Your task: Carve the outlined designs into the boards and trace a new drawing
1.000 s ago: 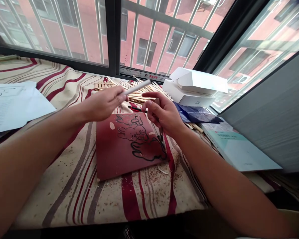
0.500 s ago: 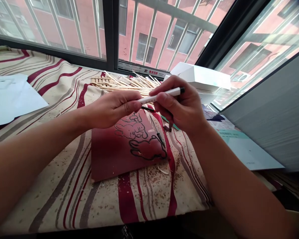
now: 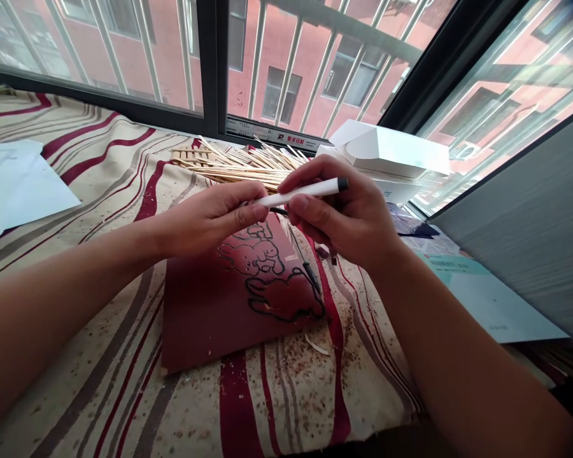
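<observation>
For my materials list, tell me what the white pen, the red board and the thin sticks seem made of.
White pen: probably plastic, matte or satin, judging by its smooth, even body.
Red board: possibly wood or fibreboard with a smooth red coating; it looks paler at one corner.
Thin sticks: likely bamboo or wood, unpainted, from their straw colour.

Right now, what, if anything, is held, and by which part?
A white pen: the left hand pinches the end opposite its black tip; the right hand pinches its middle, leaving the tip free.
</observation>
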Motion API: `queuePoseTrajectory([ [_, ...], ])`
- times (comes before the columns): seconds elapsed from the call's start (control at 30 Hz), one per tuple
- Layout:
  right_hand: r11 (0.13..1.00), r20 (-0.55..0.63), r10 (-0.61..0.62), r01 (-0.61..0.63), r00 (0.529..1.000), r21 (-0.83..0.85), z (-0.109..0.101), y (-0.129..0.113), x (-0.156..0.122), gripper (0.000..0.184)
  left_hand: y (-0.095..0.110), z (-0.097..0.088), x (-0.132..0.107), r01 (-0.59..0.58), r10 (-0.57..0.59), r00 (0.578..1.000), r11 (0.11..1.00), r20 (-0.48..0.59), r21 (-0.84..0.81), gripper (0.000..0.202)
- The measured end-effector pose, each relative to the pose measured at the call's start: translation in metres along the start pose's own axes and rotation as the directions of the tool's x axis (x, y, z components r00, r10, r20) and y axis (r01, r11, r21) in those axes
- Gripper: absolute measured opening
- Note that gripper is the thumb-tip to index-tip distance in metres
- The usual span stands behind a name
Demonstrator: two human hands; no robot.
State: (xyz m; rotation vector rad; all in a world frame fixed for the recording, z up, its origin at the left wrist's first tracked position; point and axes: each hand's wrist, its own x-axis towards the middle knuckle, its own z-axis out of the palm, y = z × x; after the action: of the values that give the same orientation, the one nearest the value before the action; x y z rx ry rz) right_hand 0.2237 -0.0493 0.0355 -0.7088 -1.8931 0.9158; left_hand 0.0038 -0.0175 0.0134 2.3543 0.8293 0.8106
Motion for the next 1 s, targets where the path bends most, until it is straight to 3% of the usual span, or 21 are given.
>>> queuePoseTrajectory([
  [0.1, 0.992, 0.001, 0.038, -0.038, 0.999, -0.117, -0.018, 0.002, 0.004, 0.022, -0.005, -0.002, 0.001, 0.036, -0.034, 0.998, 0.999, -0.061, 0.017, 0.031],
  [0.2, 0.893, -0.140, 0.117, -0.166, 0.983, -0.418, -0.051, 0.012, 0.008, 0.021, -0.016, -0.003, 0.002, 0.091, -0.092, 0.982, 0.996, -0.164, -0.018, 0.032],
  [0.27, 0.659, -0.199, 0.211, -0.289, 0.957, -0.694, -0.070, 0.024, 0.009, 0.020, -0.026, -0.002, 0.002, 0.128, -0.136, 0.975, 0.990, -0.177, -0.055, 0.033],
  [0.33, 0.406, -0.132, 0.487, -0.357, 0.864, -0.841, -0.081, 0.036, 0.008, 0.027, -0.036, 0.000, 0.002, 0.182, -0.188, 0.972, 0.982, -0.140, -0.059, 0.034],
  [0.4, 0.261, -0.085, 0.644, -0.322, 0.760, -0.910, -0.084, 0.046, 0.007, 0.033, -0.044, 0.003, 0.002, 0.214, -0.218, 0.969, 0.976, -0.117, -0.051, 0.034],
  [0.43, 0.228, -0.067, 0.671, -0.292, 0.739, -0.929, -0.084, 0.050, 0.006, 0.035, -0.047, 0.004, 0.002, 0.221, -0.226, 0.967, 0.974, -0.119, -0.055, 0.034],
  [0.5, 0.193, -0.052, 0.655, -0.232, 0.754, -0.953, -0.082, 0.049, 0.006, 0.034, -0.049, 0.006, 0.002, 0.225, -0.238, 0.958, 0.970, -0.159, -0.092, 0.033],
  [0.57, 0.219, -0.046, 0.551, -0.197, 0.833, -0.955, -0.074, 0.036, 0.004, 0.034, -0.049, 0.008, 0.004, 0.230, -0.266, 0.937, 0.957, -0.225, -0.175, 0.031],
  [0.63, 0.358, -0.026, 0.317, -0.145, 0.948, -0.922, -0.054, 0.012, -0.002, 0.039, -0.049, 0.009, 0.006, 0.221, -0.306, 0.908, 0.930, -0.287, -0.295, 0.029],
  [0.67, 0.482, 0.025, 0.196, -0.074, 0.980, -0.873, -0.039, -0.001, -0.007, 0.046, -0.049, 0.010, 0.007, 0.208, -0.323, 0.893, 0.913, -0.312, -0.351, 0.029],
  [0.7, 0.596, 0.103, 0.086, 0.031, 0.991, -0.803, -0.022, -0.013, -0.014, 0.047, -0.050, 0.011, 0.008, 0.194, -0.337, 0.880, 0.898, -0.334, -0.395, 0.028],
  [0.73, 0.663, 0.239, 0.014, 0.170, 0.971, -0.729, -0.005, -0.023, -0.022, 0.044, -0.051, 0.011, 0.009, 0.181, -0.348, 0.868, 0.886, -0.353, -0.427, 0.028],
  [0.77, 0.664, 0.407, 0.012, 0.297, 0.913, -0.686, 0.010, -0.028, -0.030, 0.043, -0.052, 0.012, 0.009, 0.171, -0.355, 0.859, 0.879, -0.370, -0.445, 0.028],
  [0.83, 0.561, 0.599, 0.079, 0.461, 0.797, -0.687, 0.025, -0.028, -0.044, 0.043, -0.055, 0.013, 0.010, 0.162, -0.362, 0.851, 0.870, -0.380, -0.466, 0.027],
  [0.87, 0.517, 0.611, 0.134, 0.471, 0.780, -0.715, 0.024, -0.024, -0.048, 0.044, -0.055, 0.013, 0.010, 0.162, -0.366, 0.853, 0.863, -0.372, -0.479, 0.027],
  [0.9, 0.457, 0.552, 0.206, 0.420, 0.808, -0.784, 0.019, -0.018, -0.051, 0.045, -0.055, 0.014, 0.010, 0.162, -0.373, 0.856, 0.852, -0.359, -0.497, 0.027],
  [1.0, 0.136, 0.200, 0.354, 0.161, 0.913, -0.977, -0.001, -0.010, -0.052, 0.044, -0.052, 0.015, 0.010, 0.153, -0.409, 0.848, 0.799, -0.337, -0.582, 0.028],
])
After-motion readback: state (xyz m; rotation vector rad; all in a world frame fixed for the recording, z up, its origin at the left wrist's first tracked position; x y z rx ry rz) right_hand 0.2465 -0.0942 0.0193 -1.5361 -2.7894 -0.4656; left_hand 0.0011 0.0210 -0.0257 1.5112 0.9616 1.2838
